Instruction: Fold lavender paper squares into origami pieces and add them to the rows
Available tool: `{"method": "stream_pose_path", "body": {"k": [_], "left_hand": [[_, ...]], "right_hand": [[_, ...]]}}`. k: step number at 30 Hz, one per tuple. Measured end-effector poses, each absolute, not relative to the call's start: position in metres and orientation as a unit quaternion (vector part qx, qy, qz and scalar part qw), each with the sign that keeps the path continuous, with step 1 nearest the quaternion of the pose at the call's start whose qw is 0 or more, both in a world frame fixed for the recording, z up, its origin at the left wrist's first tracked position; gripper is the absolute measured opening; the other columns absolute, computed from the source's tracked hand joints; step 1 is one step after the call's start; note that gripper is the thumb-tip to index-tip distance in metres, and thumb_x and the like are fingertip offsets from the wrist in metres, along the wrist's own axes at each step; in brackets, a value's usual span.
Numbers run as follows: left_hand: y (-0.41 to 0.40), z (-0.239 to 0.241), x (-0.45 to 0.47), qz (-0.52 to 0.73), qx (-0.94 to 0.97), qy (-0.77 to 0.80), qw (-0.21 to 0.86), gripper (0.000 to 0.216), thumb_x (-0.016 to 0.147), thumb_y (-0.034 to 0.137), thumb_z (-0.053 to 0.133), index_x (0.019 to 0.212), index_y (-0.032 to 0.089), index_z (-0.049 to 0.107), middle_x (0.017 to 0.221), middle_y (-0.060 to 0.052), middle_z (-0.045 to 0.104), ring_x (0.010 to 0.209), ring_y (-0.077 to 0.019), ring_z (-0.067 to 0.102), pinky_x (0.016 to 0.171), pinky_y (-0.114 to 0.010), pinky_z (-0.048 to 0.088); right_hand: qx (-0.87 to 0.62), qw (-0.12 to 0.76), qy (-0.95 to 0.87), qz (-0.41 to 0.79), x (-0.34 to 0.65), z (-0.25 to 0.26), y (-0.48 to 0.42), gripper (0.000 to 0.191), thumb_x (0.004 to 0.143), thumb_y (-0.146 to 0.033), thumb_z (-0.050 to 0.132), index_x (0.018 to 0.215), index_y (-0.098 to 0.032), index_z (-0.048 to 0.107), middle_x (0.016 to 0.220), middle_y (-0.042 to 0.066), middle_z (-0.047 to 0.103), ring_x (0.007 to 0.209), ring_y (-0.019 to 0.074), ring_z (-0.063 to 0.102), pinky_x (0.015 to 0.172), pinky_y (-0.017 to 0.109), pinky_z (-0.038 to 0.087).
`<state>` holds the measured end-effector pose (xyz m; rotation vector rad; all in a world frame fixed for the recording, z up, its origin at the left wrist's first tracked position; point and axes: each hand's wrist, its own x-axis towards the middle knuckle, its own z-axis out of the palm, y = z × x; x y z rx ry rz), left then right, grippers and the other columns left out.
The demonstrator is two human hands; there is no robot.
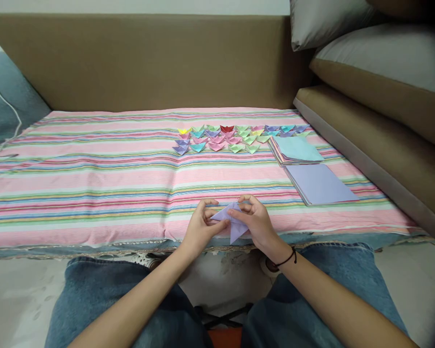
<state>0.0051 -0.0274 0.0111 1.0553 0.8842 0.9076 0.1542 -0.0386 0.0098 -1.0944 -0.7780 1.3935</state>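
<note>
A partly folded sheet of lilac origami paper [238, 231] is held up over the front edge of the striped cloth. My left hand [202, 226] pinches its left corner between thumb and fingers. Its right side is gripped by my right hand [258, 223], with the thumb lying on the upper folds and the fingers behind. One pointed flap hangs down between the hands. Beyond them, several small folded paper boats [216, 146] in many colours stand in rows on the cloth.
A stack of lilac paper squares [321, 184] lies right of the hands, with a stack topped by light blue paper [300, 149] behind it. Brown cushions [377, 135] border the right side; a brown backrest [159, 63] rises behind the striped cloth [76, 181].
</note>
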Motion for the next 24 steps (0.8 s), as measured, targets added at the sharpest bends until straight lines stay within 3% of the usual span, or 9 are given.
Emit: {"method": "stream_pose_path", "body": {"k": [16,24], "left_hand": [[-0.0272,0.0129,0.0045,0.404,0.493,0.405,0.655,0.048,0.063,0.022,0.073,0.088,0.023,0.031,0.056,0.009,0.058,0.047,-0.0107,0.059,0.049,-0.02,0.046],[-0.0306,0.014,0.0082,0.396,0.493,0.407,0.659,0.051,0.066,0.025,0.071,0.1,0.024,0.032,0.074,0.004,0.063,0.057,-0.0119,0.064,0.053,-0.021,0.048]], "right_hand": [[-0.483,0.545,-0.335,0.598,0.1515,0.0147,-0.0424,0.045,0.054,-0.031,0.081,0.082,-0.022,0.046,0.061,-0.006,0.063,0.043,0.0085,0.05,0.04,0.019,0.038],[-0.482,0.548,-0.34,0.594,0.151,0.0111,-0.0413,0.046,0.054,-0.032,0.081,0.082,-0.023,0.046,0.061,-0.005,0.064,0.042,0.0094,0.051,0.039,0.02,0.038]]}}
